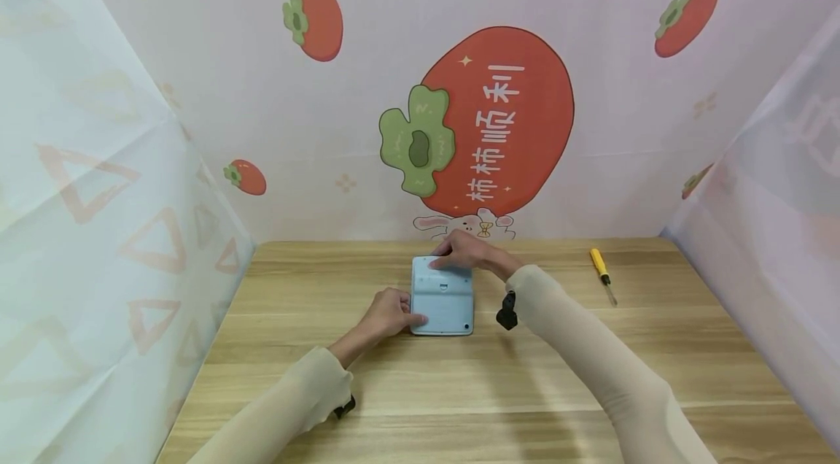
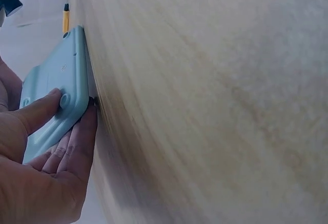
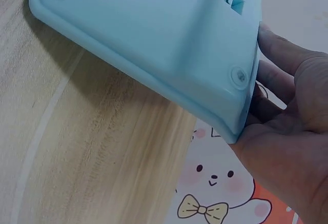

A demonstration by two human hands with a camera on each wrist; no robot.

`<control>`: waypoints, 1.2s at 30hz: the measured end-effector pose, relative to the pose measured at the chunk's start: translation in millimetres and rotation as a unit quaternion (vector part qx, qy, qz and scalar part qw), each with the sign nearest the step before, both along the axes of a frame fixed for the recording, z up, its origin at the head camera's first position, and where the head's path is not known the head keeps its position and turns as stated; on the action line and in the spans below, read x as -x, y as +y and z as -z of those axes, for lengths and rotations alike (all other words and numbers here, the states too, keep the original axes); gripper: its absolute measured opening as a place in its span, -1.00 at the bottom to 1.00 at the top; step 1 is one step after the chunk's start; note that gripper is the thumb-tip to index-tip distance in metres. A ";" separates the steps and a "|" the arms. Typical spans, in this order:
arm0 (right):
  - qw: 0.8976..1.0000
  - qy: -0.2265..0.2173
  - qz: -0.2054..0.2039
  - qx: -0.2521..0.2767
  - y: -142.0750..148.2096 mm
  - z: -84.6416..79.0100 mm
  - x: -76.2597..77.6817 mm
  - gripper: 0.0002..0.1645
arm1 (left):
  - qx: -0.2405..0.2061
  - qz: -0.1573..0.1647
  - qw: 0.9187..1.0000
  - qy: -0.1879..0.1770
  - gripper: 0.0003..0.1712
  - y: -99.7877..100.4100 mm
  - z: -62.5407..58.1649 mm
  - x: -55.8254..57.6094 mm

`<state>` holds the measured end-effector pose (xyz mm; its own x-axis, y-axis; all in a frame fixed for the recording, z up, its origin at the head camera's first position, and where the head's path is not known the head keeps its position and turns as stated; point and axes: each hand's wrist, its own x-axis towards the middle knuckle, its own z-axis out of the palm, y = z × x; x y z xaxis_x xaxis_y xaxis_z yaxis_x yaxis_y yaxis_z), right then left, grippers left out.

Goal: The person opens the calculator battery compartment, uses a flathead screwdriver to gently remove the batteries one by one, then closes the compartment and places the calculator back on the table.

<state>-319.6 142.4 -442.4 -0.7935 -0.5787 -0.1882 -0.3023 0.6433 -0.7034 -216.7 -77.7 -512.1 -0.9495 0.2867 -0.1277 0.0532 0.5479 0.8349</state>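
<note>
Pale-blue plastic device (image 1: 443, 308) is being pinched by L hand (image 1: 389, 312) at 8 o'clock & R hand (image 1: 464, 250) at 12; prob. light, stiff, slippery, edges being preferred.

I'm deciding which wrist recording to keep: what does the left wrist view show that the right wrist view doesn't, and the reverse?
Only the left wrist view: the left hand and the yellow screwdriver.

Only the right wrist view: the cartoon rabbit print with its yellow bow tie.

Both: the light-blue plastic device, the wooden tabletop and the right hand, though the left wrist view catches just part of that hand.
</note>
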 end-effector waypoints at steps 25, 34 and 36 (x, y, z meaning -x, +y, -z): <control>0.998 0.027 0.058 0.026 -7.3 22.0 0.9 -0.68 | 0.055 -0.013 0.996 0.065 -0.61 -3.2 1.7 3.3; 0.996 0.019 0.074 0.038 -4.5 33.0 6.6 -0.70 | 0.061 -0.011 0.996 0.057 -0.67 -2.3 1.3 6.3; 0.996 0.015 0.076 0.042 -3.9 34.7 7.6 -0.71 | 0.061 -0.009 0.996 0.058 -0.67 -2.1 1.0 6.7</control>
<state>-327.2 138.4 -477.0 -0.8778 -0.4641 -0.1189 -0.2276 0.6223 -0.7490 -223.3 -79.7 -513.0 -0.9648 0.2582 -0.0504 0.1338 0.6464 0.7512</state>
